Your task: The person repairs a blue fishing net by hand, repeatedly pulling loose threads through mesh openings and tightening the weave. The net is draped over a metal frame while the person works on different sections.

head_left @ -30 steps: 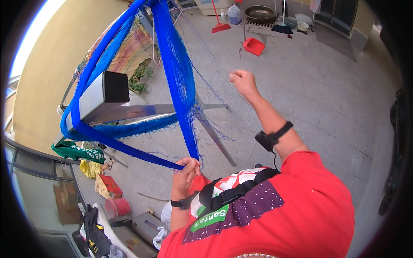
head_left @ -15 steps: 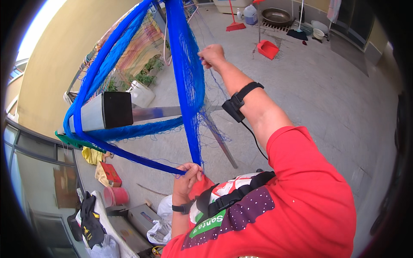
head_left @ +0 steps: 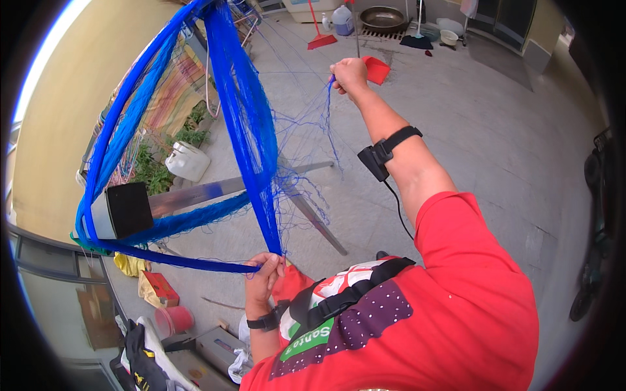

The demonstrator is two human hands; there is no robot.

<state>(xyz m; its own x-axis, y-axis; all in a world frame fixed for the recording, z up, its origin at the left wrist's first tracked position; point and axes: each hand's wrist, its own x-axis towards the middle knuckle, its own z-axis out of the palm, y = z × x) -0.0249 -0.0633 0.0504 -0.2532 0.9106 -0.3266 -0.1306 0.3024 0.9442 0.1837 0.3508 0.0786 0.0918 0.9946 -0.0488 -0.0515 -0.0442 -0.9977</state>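
Note:
A large looped skein of blue thread (head_left: 240,124) hangs over a metal frame with a square, black-capped bar (head_left: 128,207). Low at the skein, my left hand (head_left: 264,274) is closed on the bright blue bundle, where the loop bends. My right hand (head_left: 349,78) is raised to the right of the skein, pinched on some loose blue strands that dangle from it. Thin, tangled threads stretch between that hand and the main bundle.
A white jug (head_left: 187,161) stands beside plants. A red dustpan (head_left: 378,73), brooms (head_left: 321,40) and a metal basin (head_left: 383,19) are by the back wall. Boxes (head_left: 160,292) and a pink bucket (head_left: 174,319) sit at lower left; dark wheeled equipment (head_left: 590,221) is right.
Over the last half second my right hand has pulled out to the right and slightly up from the skein, drawing loose strands with it. My left hand still grips the lower bundle.

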